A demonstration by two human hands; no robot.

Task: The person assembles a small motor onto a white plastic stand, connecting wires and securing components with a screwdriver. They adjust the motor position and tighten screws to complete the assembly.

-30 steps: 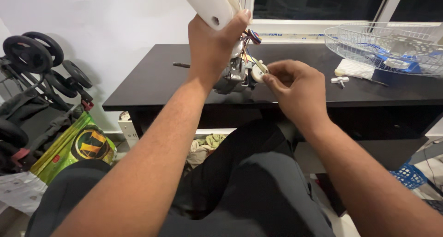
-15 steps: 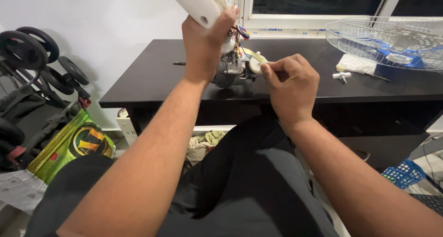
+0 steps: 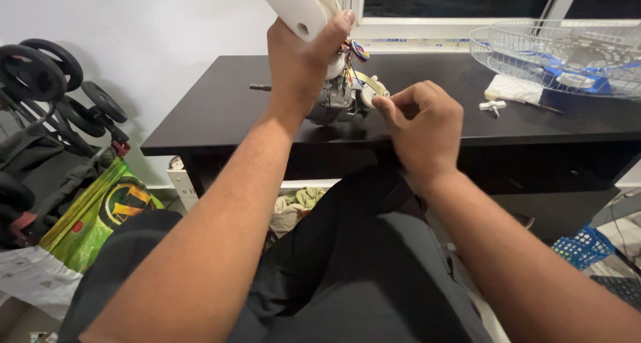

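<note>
My left hand (image 3: pixel 298 66) is wrapped tight round the white fan neck (image 3: pixel 297 6), holding it tilted up over the bench (image 3: pixel 220 112) so the bare fan motor (image 3: pixel 332 97) hangs just above the dark top. Coloured wires (image 3: pixel 354 54) bunch out right beside my left thumb. My right hand (image 3: pixel 422 126) is at the motor's right side, thumb and forefinger pinched together on the small white round part (image 3: pixel 369 92) mounted there; it looks like a knob or little gear housing, I can't say which.

So I judge I'm mid-way through working that small part on the stripped motor, with the left hand only steadying. The next move calls for a firm left hold so the motor doesn't swing, and a careful pinch clear of the wires.

Right of the motor, further along the bench, lie a white T-shaped piece (image 3: pixel 493 106), a folded white cloth (image 3: pixel 513 89) and the wire fan guard (image 3: pixel 561 56) with a blue part inside it. Left of the motor, a thin dark rod (image 3: pixel 260 87) lies on the top. Behind is a window frame (image 3: pixel 427 28), dark outside. Far left of the bench stands a folded pushchair (image 3: pixel 47 109), with a green bag (image 3: pixel 107 209) on the floor.
</note>
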